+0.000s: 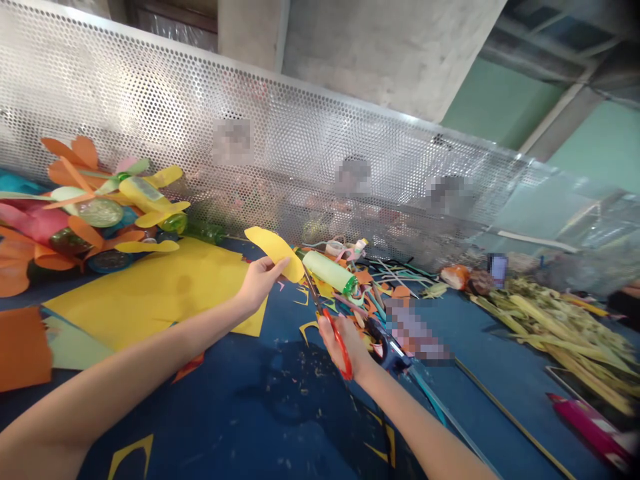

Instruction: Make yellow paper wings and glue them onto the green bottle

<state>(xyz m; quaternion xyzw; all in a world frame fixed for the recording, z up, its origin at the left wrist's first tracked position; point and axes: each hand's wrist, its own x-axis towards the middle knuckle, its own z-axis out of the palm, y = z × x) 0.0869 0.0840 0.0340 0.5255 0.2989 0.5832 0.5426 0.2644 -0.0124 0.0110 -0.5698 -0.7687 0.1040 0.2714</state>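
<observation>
My left hand [265, 280] pinches a yellow paper cutout [270, 248] with a long curved shape, held up over the table. In my right hand [347, 343] are scissors [341, 347] with red handles, my fingers wrapped around the loops. Their blades point up toward the cutout's lower right edge; whether they touch the paper I cannot tell. Just behind the blades lies a green bottle wrapped in pale green paper [324, 267]. Under and left of my left hand is a large yellow paper sheet [150, 293]. Thin yellow offcuts [131, 453] lie on the blue table [240, 413].
Bottle-and-paper crafts with orange and yellow petals [100, 207] pile up at the left. Orange paper [23, 347] sits at the left edge. Dry husks [560, 320], a magenta object [590, 423] and a thin stick [510, 417] lie right. A perforated metal panel [280, 147] stands behind.
</observation>
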